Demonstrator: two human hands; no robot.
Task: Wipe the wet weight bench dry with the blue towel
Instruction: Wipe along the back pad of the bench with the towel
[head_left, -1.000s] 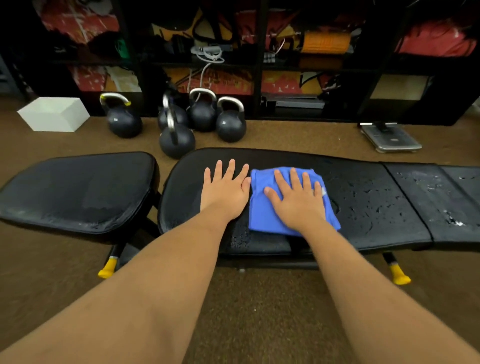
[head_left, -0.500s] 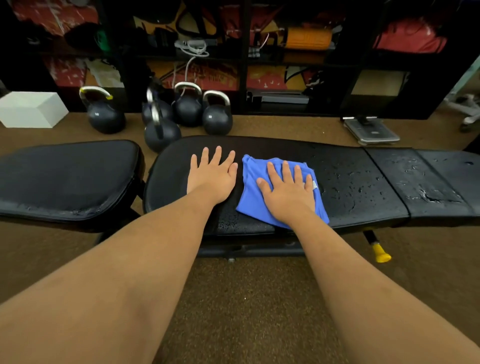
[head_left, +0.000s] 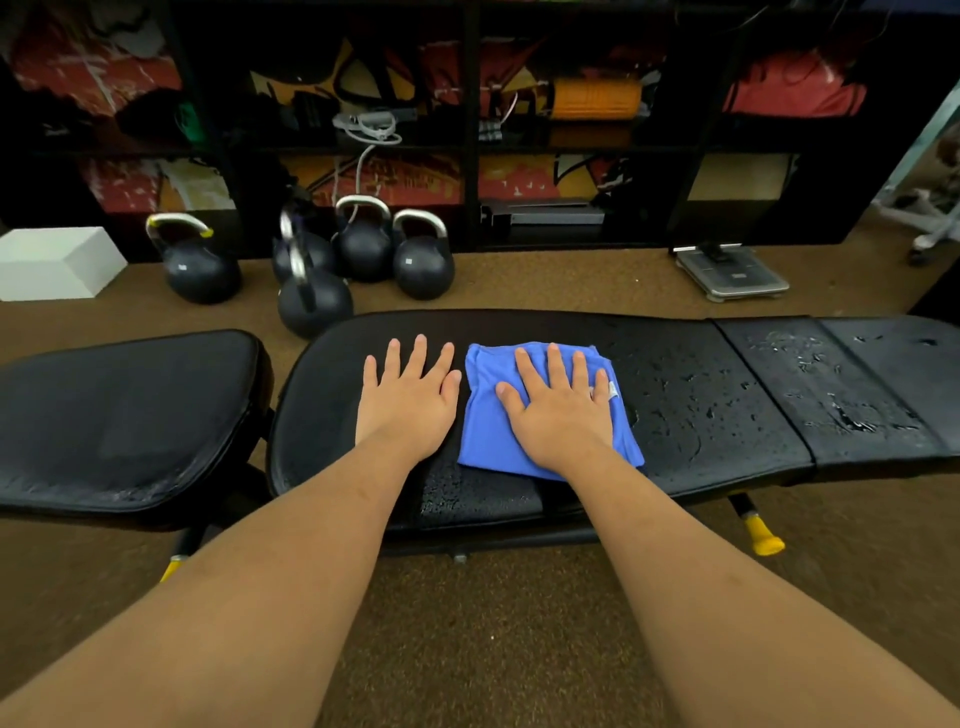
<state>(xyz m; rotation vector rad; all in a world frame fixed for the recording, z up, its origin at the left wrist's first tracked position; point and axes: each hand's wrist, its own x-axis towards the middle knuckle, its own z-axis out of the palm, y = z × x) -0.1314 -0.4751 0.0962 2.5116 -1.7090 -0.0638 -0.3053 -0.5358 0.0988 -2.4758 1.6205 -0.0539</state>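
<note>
A black padded weight bench (head_left: 727, 415) runs across the view, with water drops on its middle and right pads. The folded blue towel (head_left: 485, 431) lies on the long middle pad. My right hand (head_left: 558, 408) presses flat on the towel with straight, spread fingers. Just left of the towel, my left hand (head_left: 410, 397) rests flat on the bare pad, fingers spread. The separate seat pad (head_left: 124, 415) is at the left.
Several black kettlebells (head_left: 311, 299) stand on the brown carpet behind the bench. A white box (head_left: 52, 262) sits far left and a scale (head_left: 732, 273) far right. Dark shelving (head_left: 467, 130) lines the back. Yellow-capped bench feet (head_left: 761, 540) stick out below.
The view shifted slightly between frames. Both hands and the towel keep about the same place on the pad; I see no clear wipe movement.
</note>
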